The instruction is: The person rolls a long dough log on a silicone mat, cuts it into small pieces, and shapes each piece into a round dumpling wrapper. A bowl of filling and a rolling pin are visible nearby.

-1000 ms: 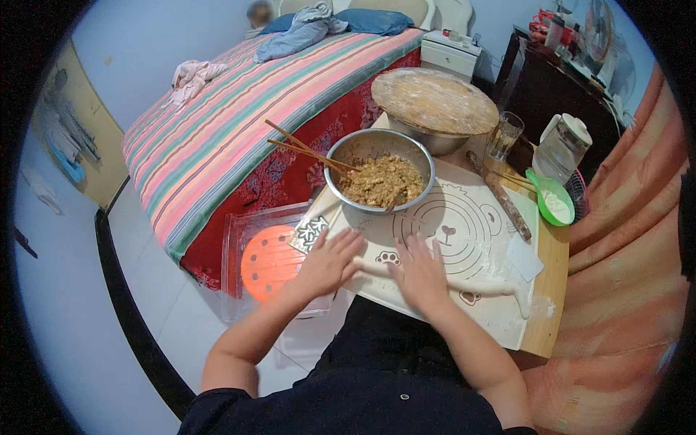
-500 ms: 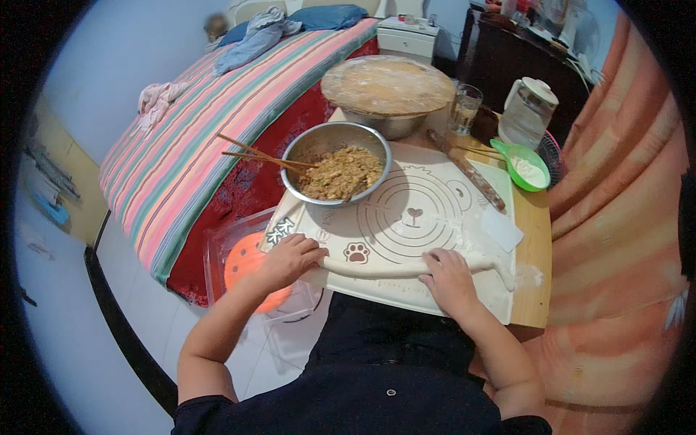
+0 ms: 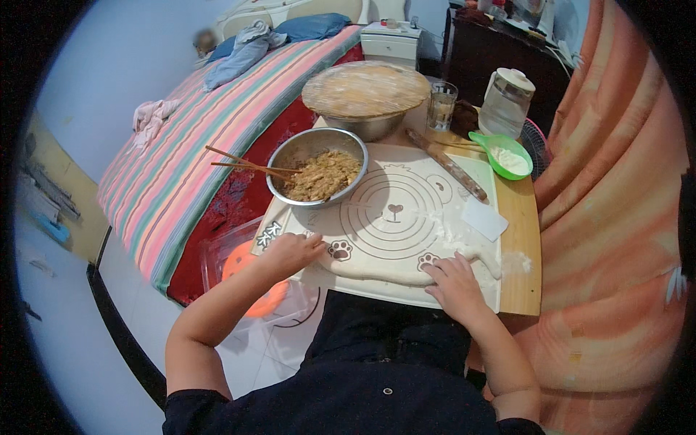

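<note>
A long rope of pale dough [image 3: 377,273] lies along the near edge of a white baking mat [image 3: 406,156] printed with a bear face and rings. At its left end my left hand [image 3: 293,254] is closed, fingers curled around the tip. My right hand [image 3: 455,283] rests on the rope's right part, fingers stretched out over it and slightly apart. Beyond my right fingers the rope bends toward me, and loose flour dusts the mat there. A steel bowl [image 3: 274,190] of brown minced filling [image 3: 326,176] stands at the mat's far left, with chopsticks [image 3: 239,163] leaning in it.
A rolling pin [image 3: 446,165], a white scraper [image 3: 484,220] and a green scoop [image 3: 507,156] of flour lie to the right. Behind are a floured round board [image 3: 366,88] over another bowl, a glass [image 3: 441,106] and a pitcher [image 3: 507,105]. A bed [image 3: 210,123] stands left, a curtain [image 3: 609,217] right.
My left hand has lifted slightly and its fingers have curled in more. The rope's left part now sags toward me. The whole view has shifted a little, while my right hand stays on the dough.
</note>
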